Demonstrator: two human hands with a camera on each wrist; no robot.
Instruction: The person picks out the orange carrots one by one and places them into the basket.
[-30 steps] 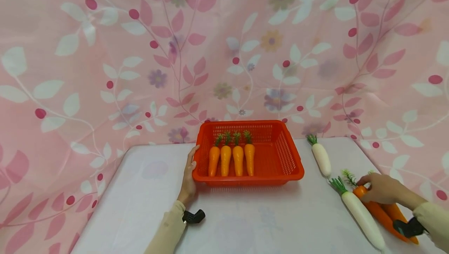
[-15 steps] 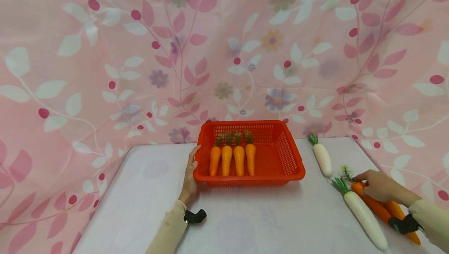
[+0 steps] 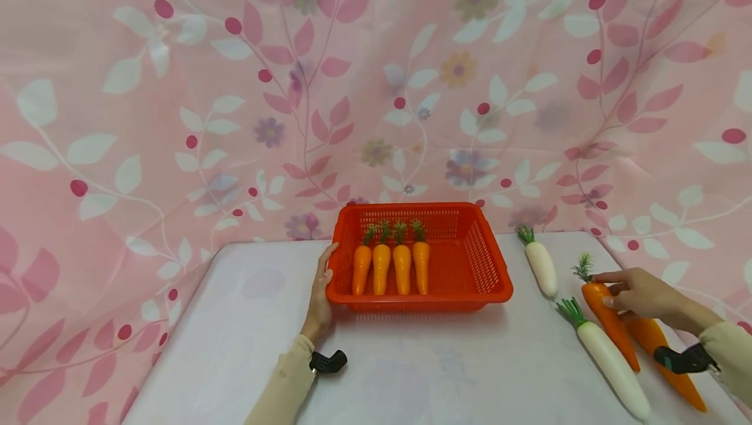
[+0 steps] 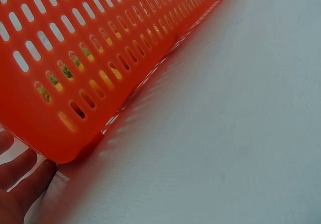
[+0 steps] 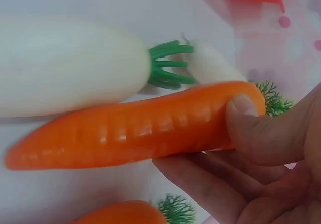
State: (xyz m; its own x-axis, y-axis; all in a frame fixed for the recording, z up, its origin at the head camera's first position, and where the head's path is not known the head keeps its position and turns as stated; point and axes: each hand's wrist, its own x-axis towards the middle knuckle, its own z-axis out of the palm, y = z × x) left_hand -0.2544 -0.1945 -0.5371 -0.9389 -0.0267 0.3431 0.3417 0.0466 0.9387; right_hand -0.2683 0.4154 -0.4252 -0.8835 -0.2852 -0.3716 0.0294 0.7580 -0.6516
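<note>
My right hand (image 3: 643,294) pinches an orange carrot (image 3: 611,320) near its leafy top, thumb on one side and fingers beneath. In the right wrist view this carrot (image 5: 135,123) lies across the picture, its narrow tip to the left. A second carrot (image 3: 666,363) lies on the table under that hand and forearm. At the left end of the red plastic basket (image 3: 411,304) is my left hand (image 3: 320,298), its fingers against the end wall and rim. Its fingers (image 4: 30,184) look extended in the left wrist view. Several yellow-orange carrots (image 3: 390,269) stand in a row inside the basket.
A long white radish (image 3: 613,369) with green stems lies just left of the held carrot. A smaller white radish (image 3: 542,268) lies farther back, right of the basket. Pink floral cloth (image 3: 376,85) hangs behind the white table (image 3: 247,320).
My right hand has drawn the carrot up and away from the other one, its tip now swung left toward the long radish. The left hand stays at the basket.
</note>
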